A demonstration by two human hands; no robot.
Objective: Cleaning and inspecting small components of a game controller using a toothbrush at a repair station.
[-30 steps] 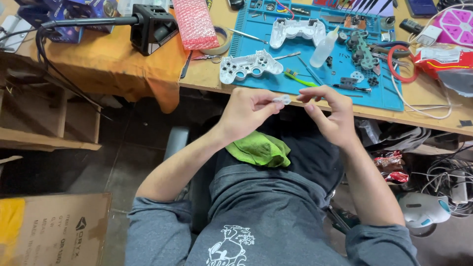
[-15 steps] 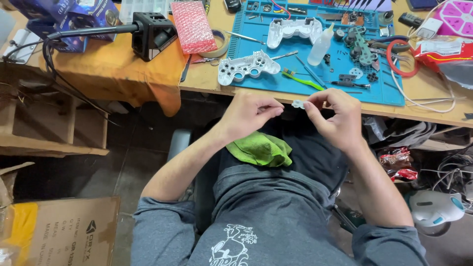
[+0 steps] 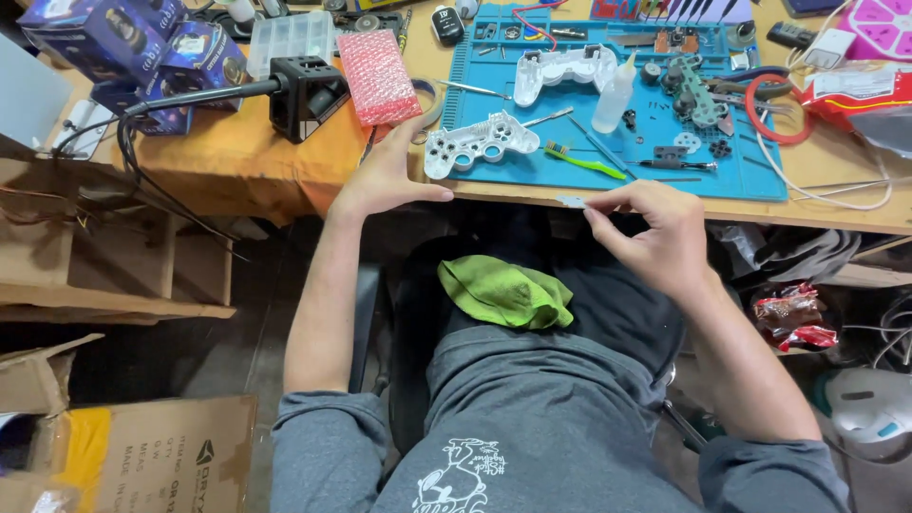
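Observation:
My right hand [image 3: 655, 233] pinches a small pale flat part [image 3: 572, 201] just below the table's front edge. My left hand [image 3: 389, 176] is open, fingers spread, reaching up at the table edge beside a white game controller shell [image 3: 470, 142] that lies on the blue work mat [image 3: 760, 176]. A second white shell half [image 3: 565, 71] lies further back on the mat. A green cloth [image 3: 503, 290] rests on my lap.
On the mat lie a green brush [image 3: 579, 161], a small white bottle [image 3: 616, 95], a green circuit board [image 3: 698, 90], screws and tools. A pink bubble-wrap piece [image 3: 378, 76], a black box on a cable [image 3: 306, 95] and blue boxes [image 3: 123, 47] sit left. Cardboard boxes [image 3: 161, 456] stand on the floor.
My left hand has let go of the small part and moved up and left to the table edge. The right hand keeps the part. The view has shifted down.

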